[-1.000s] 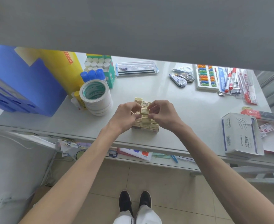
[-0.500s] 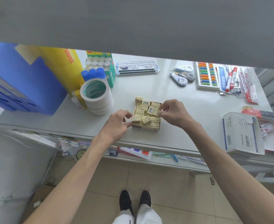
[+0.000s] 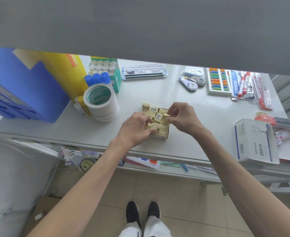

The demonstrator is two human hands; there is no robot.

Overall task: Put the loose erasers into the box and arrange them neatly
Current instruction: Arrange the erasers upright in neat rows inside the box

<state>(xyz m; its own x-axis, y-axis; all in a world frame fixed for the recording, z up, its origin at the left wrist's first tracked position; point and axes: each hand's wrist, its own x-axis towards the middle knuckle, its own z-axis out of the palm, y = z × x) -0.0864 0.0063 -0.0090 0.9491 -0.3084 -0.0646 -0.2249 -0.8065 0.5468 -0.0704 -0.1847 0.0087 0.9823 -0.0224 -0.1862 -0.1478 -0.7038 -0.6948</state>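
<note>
— Both busy over the box (image 3: 164,138), near the front edge of the worktop (image 3: 209,127), to the right of the tape rolls (image 3: 100,101)?

— Yes. Pinching one eraser (image 3: 166,116) with the right hand (image 3: 183,117): thumb and forefinger closed on it, other fingers curled, just above the far right part of the box.

— Pointing which way?

— Tipped up rather than lying flat. Too small to read the long axis for certain.

— And the left hand (image 3: 134,129)?

— Curled down over the near left corner of the box, fingertips among the erasers (image 3: 153,109). Gripping one or only touching, cannot tell.

— Packed straight?

— Mostly. Lying flat, long axes running left to right, in rows from front to back. Skewed in the middle, though: turned on a diagonal just left of the pinched eraser, and slanted again close by the left thumb.
</note>
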